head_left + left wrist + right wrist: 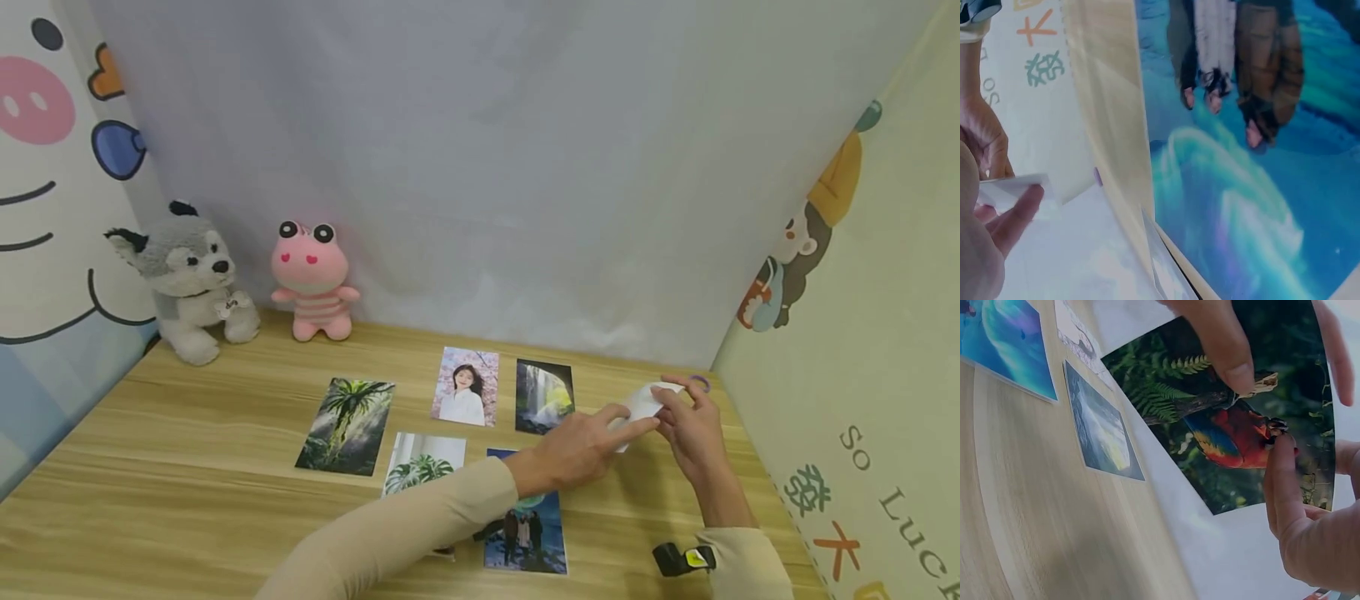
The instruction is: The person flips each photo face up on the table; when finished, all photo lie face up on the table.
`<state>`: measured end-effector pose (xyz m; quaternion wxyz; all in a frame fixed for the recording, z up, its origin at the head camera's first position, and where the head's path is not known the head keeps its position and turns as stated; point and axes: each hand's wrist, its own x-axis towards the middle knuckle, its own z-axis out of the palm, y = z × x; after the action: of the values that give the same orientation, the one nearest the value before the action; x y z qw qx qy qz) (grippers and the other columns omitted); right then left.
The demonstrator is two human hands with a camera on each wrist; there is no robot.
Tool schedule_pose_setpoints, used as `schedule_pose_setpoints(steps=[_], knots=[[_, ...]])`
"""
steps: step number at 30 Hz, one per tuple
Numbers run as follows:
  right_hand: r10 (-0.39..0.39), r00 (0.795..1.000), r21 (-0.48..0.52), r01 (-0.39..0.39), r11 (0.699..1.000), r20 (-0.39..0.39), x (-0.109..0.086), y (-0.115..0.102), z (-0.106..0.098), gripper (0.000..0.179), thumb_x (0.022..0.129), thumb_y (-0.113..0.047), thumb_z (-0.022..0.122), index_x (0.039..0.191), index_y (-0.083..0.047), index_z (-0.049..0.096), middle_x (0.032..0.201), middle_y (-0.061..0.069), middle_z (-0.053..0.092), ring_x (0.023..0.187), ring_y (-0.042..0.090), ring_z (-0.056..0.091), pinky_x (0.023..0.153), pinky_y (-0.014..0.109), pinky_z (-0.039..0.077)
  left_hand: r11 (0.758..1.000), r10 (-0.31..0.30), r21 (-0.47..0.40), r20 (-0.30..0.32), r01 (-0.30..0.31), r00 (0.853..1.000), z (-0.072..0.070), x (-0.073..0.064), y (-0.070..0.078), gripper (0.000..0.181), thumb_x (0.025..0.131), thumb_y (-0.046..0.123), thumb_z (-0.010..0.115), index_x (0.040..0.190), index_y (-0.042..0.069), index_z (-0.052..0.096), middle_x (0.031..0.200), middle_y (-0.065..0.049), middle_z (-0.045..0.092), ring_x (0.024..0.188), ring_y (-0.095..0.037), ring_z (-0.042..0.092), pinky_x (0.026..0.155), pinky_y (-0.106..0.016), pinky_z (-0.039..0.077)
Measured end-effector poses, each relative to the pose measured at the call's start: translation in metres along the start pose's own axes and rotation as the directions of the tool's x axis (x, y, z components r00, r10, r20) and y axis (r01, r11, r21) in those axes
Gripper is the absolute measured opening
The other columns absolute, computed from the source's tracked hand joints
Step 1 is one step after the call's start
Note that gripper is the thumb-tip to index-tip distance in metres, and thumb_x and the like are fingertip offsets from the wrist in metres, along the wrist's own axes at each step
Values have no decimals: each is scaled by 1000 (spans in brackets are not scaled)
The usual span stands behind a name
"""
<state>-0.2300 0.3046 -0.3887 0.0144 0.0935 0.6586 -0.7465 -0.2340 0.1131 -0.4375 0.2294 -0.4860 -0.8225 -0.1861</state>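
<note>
Both hands hold a photo print [647, 403] above the right part of the table, its white back showing in the head view. In the right wrist view the photo's front [1235, 434] shows a red parrot among ferns. My left hand [577, 450] pinches it at its left side, with the thumb [1225, 356] on the picture. My right hand [693, 429] grips the opposite side, fingertips over the parrot. Nearest to the hands on the table lies a waterfall photo [542, 396]. An aurora photo [536, 542] lies under my left forearm, partly hidden.
A portrait photo [465, 387], a hanging-plant photo [348, 425] and a leafy-plant photo [423, 458], partly covered by the left sleeve, lie on the wooden table [187, 483]. A grey dog plush [195, 283] and a pink plush [315, 283] sit at the back left. A purple ring [700, 383] lies back right.
</note>
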Motion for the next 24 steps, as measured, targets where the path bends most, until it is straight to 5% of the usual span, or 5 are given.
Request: schedule_pose_setpoints(steps=[7, 12, 24], knots=[[20, 999, -7, -20, 1000, 29, -2, 5, -2, 18, 101, -22, 59, 114, -13, 50, 93, -3, 61, 80, 6, 68, 75, 19, 57, 995, -9, -97, 17, 11, 1000, -2, -2, -1, 61, 89, 2, 67, 146, 17, 51, 123, -5, 66, 59, -5, 55, 57, -9, 41], [12, 999, -3, -12, 1000, 36, 1, 9, -2, 17, 101, -30, 59, 105, -15, 51, 86, -3, 60, 77, 7, 67, 76, 21, 58, 993, -11, -120, -25, 8, 1000, -1, -4, -3, 62, 88, -2, 66, 145, 16, 53, 120, -4, 67, 57, -5, 54, 56, -7, 39], [-10, 996, -105, 20, 994, 93, 0, 11, -3, 39, 102, -49, 47, 126, -18, 46, 97, -6, 56, 87, 5, 66, 82, 25, 58, 977, -64, -210, -131, 35, 989, 0, -8, -8, 58, 90, -4, 64, 145, 10, 52, 116, -7, 69, 56, -5, 55, 55, -6, 36]])
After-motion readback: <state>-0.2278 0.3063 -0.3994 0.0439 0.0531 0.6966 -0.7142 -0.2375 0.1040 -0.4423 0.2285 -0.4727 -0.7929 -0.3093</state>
